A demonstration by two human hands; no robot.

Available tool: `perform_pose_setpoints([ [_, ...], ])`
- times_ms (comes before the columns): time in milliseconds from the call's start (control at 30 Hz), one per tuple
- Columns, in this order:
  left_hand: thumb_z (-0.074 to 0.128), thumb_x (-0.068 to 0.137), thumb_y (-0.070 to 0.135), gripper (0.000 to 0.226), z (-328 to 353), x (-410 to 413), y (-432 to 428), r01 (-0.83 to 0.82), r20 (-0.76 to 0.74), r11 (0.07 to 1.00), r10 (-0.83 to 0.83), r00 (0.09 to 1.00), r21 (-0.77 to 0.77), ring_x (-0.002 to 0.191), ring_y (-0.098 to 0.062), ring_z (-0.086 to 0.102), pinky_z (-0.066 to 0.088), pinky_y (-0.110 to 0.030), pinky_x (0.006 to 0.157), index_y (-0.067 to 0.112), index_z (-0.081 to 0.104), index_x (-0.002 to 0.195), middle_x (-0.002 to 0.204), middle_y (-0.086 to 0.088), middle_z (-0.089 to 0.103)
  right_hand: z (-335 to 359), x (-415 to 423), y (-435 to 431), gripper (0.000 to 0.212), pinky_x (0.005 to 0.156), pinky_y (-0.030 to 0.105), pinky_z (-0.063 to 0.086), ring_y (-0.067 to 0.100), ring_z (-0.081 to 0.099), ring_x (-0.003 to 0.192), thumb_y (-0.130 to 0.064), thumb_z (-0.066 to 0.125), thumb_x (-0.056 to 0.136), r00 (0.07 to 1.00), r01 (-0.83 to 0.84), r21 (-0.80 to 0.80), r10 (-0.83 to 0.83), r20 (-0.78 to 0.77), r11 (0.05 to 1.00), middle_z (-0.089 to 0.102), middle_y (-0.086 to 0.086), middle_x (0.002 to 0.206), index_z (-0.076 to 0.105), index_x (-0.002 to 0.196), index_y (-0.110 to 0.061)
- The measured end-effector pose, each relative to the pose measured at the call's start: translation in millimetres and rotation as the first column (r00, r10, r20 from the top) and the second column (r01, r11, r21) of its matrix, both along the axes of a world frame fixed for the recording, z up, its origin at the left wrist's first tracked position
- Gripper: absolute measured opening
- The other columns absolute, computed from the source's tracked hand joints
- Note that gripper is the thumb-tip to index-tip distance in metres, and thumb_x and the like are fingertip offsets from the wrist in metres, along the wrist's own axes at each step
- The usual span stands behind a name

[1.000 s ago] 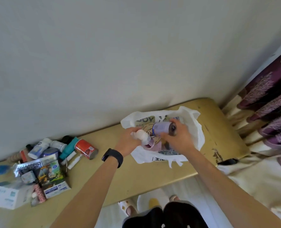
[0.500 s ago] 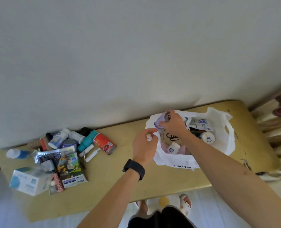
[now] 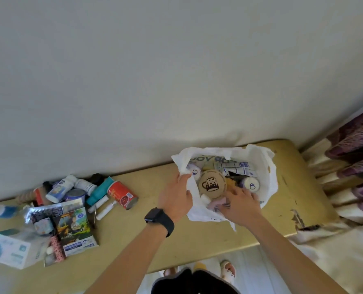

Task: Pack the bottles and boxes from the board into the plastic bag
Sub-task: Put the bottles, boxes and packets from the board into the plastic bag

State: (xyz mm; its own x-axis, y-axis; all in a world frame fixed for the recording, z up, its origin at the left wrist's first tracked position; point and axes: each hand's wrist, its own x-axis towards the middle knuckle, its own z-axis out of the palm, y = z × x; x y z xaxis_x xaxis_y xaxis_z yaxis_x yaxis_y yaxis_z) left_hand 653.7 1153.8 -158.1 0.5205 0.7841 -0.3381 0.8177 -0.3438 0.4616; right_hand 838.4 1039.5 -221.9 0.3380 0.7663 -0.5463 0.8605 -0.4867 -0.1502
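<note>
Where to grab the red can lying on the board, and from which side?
Take the red can across the middle of its round body, coming from above. It lies on its side with its near end and right flank clear; a teal bottle and white tubes crowd its left side. Left hand is closer.

The right hand (image 3: 241,205) covers the near inside of the plastic bag (image 3: 267,179), so whether its grip closes on anything there cannot be told. The round beige lid (image 3: 212,183) (printed with a mug) hides what lies beneath it. Labels in the heap beside the red can (image 3: 122,194) are too blurred to read. The white box (image 3: 10,249) meets the left edge.
</note>
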Motion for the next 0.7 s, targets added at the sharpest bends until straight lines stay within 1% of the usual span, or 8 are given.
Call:
perform_pose_setpoints([
  [100, 0.055, 0.088, 0.015, 0.065, -9.4, 8.7, -18.1, 0.084, -0.226, 0.988, -0.052, 0.973, 0.131, 0.103, -0.025, 0.056, 0.044, -0.031, 0.068, 0.023, 0.028, 0.147, 0.15, -0.003, 0.027, 2.1, 10.6, -48.7, 0.066, 0.117, 0.056, 0.001, 0.026, 0.006, 0.15, -0.071, 0.029, 0.084, 0.997, -0.044, -0.202, 0.055, 0.05, 0.978, 0.023, -0.004, 0.16, 0.05, 0.137, -0.039],
  [167, 0.059, 0.083, 0.015, 0.068, -13.3, 16.7, -29.6, 0.129, -0.312, 0.973, -0.065, 0.948, 0.19, 0.111, -0.025, 0.05, 0.04, -0.03, 0.074, 0.023, 0.029, 0.144, 0.153, -0.005, 0.022, 2.8, 16.9, -71.6, 0.065, 0.115, 0.058, -0.008, 0.023, -0.002, 0.151, -0.073, 0.022, 0.086, 0.996, -0.024, -0.176, 0.038, 0.077, 0.984, 0.02, -0.007, 0.162, 0.055, 0.133, -0.042],
  [233, 0.06, 0.081, 0.016, 0.066, -15.9, 21.8, -39.8, 0.131, -0.32, 0.968, -0.057, 0.946, 0.216, 0.12, -0.027, 0.045, 0.04, -0.032, 0.082, 0.025, 0.033, 0.14, 0.157, -0.006, 0.015, 7.7, 23.9, -85.5, 0.059, 0.113, 0.059, -0.008, 0.021, -0.005, 0.151, -0.073, 0.024, 0.088, 0.996, 0.035, -0.096, -0.027, 0.086, 0.995, 0.016, -0.008, 0.163, 0.054, 0.131, -0.046],
  [367, 0.054, 0.087, 0.028, 0.065, -18.2, 14.1, -59.1, 0.047, -0.124, 0.967, -0.016, 0.992, 0.252, 0.126, -0.031, 0.04, 0.045, -0.039, 0.094, 0.041, 0.029, 0.145, 0.16, -0.007, 0.008, 17.8, 29.2, -98.8, 0.056, 0.12, 0.053, 0.008, 0.02, 0.002, 0.151, -0.066, 0.036, 0.09, 0.985, 0.164, 0.122, -0.168, 0.026, 0.979, 0.017, -0.006, 0.164, 0.038, 0.143, -0.048],
  [433, 0.054, 0.089, 0.032, 0.067, -17.2, 2.2, -69.9, -0.04, 0.05, 0.967, 0.029, 0.998, 0.253, 0.129, -0.03, 0.04, 0.045, -0.04, 0.098, 0.045, 0.023, 0.147, 0.159, -0.006, 0.014, 21.8, 18.4, -103.3, 0.052, 0.116, 0.049, 0.023, 0.022, 0.02, 0.148, -0.059, 0.046, 0.09, 0.98, 0.196, 0.307, -0.199, -0.022, 0.931, 0.032, -0.005, 0.158, 0.047, 0.14, -0.043],
  [533, 0.057, 0.088, 0.029, 0.07, -22.6, -27.8, -88.1, -0.255, 0.246, 0.947, 0.205, 0.947, 0.193, 0.133, -0.028, 0.039, 0.045, -0.044, 0.101, 0.042, 0.023, 0.147, 0.157, -0.003, 0.02, 22.1, -11.9, -106.7, 0.046, 0.105, 0.049, 0.041, 0.03, 0.047, 0.132, -0.043, 0.06, 0.087, 0.982, 0.189, 0.605, -0.132, -0.137, 0.774, 0.053, 0.002, 0.143, 0.062, 0.13, -0.028],
  [600, 0.057, 0.087, 0.029, 0.069, -33.0, -55.8, -100.5, -0.323, 0.226, 0.934, 0.284, 0.932, 0.156, 0.134, -0.026, 0.038, 0.044, -0.045, 0.102, 0.039, 0.025, 0.147, 0.155, -0.002, 0.023, 20.5, -41.2, -106.5, 0.044, 0.103, 0.047, 0.046, 0.029, 0.051, 0.127, -0.035, 0.064, 0.086, 0.98, 0.167, 0.686, -0.041, -0.196, 0.709, 0.056, 0.002, 0.139, 0.062, 0.129, -0.025],
  [700, 0.054, 0.087, 0.031, 0.07, -54.8, -105.6, -112.6, -0.358, 0.033, 0.931, 0.357, 0.934, 0.065, 0.135, -0.026, 0.035, 0.04, -0.043, 0.105, 0.038, 0.021, 0.148, 0.156, -0.002, 0.022, 18.4, -96.0, -97.3, 0.044, 0.104, 0.042, 0.044, 0.023, 0.05, 0.126, -0.042, 0.056, 0.088, 0.953, 0.15, 0.658, 0.069, -0.294, 0.738, 0.056, -0.003, 0.139, 0.061, 0.13, -0.028],
])
